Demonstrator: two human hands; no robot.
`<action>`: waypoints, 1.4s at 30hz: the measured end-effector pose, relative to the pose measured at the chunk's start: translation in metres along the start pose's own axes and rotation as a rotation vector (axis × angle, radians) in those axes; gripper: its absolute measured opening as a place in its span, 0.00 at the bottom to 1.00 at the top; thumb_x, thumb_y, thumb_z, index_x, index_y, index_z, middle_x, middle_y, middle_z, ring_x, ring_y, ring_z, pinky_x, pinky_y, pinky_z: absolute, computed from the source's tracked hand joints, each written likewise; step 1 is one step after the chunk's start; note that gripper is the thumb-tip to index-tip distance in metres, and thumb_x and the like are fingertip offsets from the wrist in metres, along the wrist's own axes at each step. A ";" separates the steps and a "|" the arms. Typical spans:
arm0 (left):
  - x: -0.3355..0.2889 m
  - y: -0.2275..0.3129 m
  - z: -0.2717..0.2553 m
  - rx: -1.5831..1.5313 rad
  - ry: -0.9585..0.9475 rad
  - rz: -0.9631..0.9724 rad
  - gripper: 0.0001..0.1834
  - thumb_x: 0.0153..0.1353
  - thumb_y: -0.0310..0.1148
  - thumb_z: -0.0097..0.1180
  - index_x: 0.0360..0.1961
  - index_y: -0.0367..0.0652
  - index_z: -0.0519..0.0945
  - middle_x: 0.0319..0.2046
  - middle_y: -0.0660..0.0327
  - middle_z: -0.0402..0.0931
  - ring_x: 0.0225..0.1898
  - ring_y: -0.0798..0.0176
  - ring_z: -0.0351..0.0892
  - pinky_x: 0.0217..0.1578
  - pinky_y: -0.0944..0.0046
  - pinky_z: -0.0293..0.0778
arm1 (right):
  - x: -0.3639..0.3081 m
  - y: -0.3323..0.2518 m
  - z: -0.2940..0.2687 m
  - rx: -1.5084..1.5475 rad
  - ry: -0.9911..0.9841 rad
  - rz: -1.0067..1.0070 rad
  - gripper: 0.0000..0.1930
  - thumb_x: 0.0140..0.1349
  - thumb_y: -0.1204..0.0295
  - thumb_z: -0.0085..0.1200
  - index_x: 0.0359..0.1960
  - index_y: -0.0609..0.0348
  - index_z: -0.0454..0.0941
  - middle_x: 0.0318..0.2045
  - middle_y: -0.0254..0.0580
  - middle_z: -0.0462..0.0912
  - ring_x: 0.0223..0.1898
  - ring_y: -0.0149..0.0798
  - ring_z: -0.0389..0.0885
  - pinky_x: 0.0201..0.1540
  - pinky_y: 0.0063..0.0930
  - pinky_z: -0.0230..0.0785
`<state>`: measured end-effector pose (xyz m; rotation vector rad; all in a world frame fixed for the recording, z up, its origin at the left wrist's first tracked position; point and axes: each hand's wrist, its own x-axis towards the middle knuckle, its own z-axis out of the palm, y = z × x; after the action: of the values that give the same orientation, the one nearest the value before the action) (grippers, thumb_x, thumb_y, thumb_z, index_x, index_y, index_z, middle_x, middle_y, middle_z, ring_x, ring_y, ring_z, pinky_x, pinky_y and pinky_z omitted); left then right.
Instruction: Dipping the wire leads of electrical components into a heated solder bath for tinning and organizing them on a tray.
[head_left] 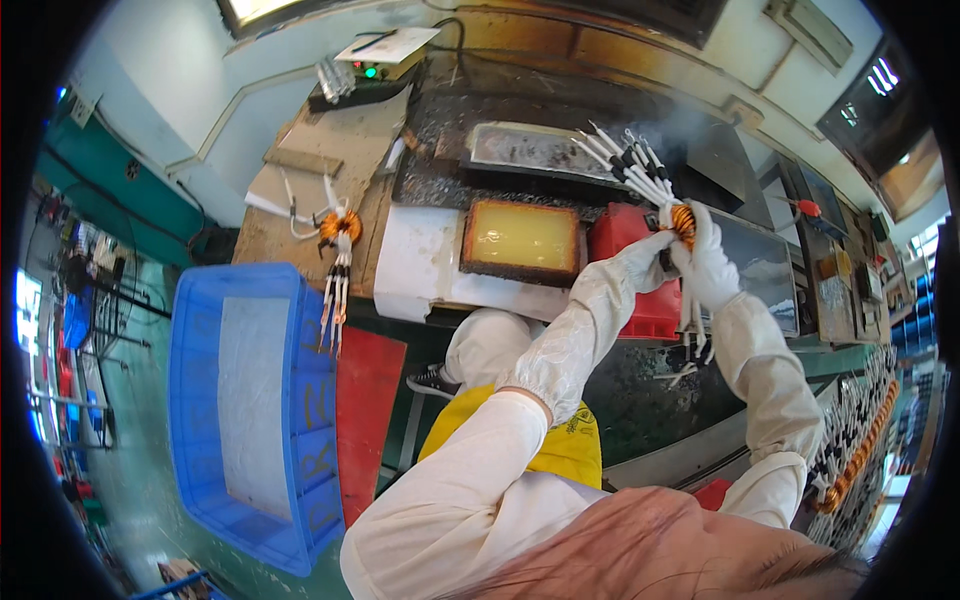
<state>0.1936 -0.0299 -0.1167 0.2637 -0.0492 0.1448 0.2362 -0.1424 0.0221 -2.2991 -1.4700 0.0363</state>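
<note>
Both of my hands, in white gloves and sleeve covers, are closed on a copper-wound ring coil (684,222) at the right of the bench. My left hand (650,258) grips its lower left side, and my right hand (712,262) wraps round its right side. White-sleeved leads (632,165) with black bands fan up from the coil toward a metal trough (540,145) with a greyish surface. More white leads hang below my hands. A second such coil (340,228) lies on the brown board at the left. Between them stands a brown-rimmed tray (467,245) of yellowish liquid.
A blue crate (312,420) stands at the left beside a red panel (368,400). Below my hands is a red bin (655,312). Smoke (690,120) drifts behind the leads. Several more coils (860,450) are lined up at the far right. A small box with a green light (370,72) sits at the back.
</note>
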 end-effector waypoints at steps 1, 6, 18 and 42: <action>-0.002 0.001 0.000 -0.042 0.061 -0.029 0.13 0.69 0.34 0.48 0.52 0.46 0.74 0.43 0.60 0.81 0.42 0.61 0.82 0.42 0.57 0.80 | -0.009 -0.003 0.006 0.003 0.056 -0.014 0.35 0.62 0.69 0.54 0.69 0.53 0.52 0.55 0.59 0.68 0.54 0.62 0.74 0.52 0.47 0.71; -0.011 -0.003 0.016 0.061 -0.017 -0.022 0.20 0.59 0.22 0.50 0.54 0.43 0.73 0.44 0.58 0.80 0.47 0.57 0.81 0.51 0.56 0.76 | -0.050 -0.014 0.008 0.019 0.219 -0.053 0.37 0.59 0.73 0.57 0.69 0.55 0.53 0.53 0.57 0.69 0.52 0.58 0.76 0.50 0.42 0.73; -0.014 0.000 0.018 0.253 0.004 -0.097 0.22 0.58 0.19 0.53 0.55 0.42 0.71 0.46 0.58 0.78 0.48 0.57 0.80 0.52 0.57 0.76 | -0.071 -0.019 0.066 0.192 0.692 0.043 0.33 0.59 0.81 0.54 0.67 0.59 0.58 0.54 0.59 0.69 0.55 0.58 0.72 0.57 0.42 0.68; -0.019 0.004 0.018 0.197 -0.045 -0.173 0.24 0.58 0.19 0.52 0.57 0.42 0.68 0.49 0.55 0.77 0.48 0.55 0.81 0.45 0.52 0.82 | -0.049 -0.034 0.022 0.348 0.882 0.036 0.18 0.62 0.79 0.52 0.55 0.56 0.73 0.57 0.50 0.69 0.58 0.47 0.71 0.62 0.36 0.62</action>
<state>0.1740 -0.0337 -0.0996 0.4659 -0.0563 -0.0289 0.1802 -0.1663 0.0044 -1.6940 -0.8678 -0.5858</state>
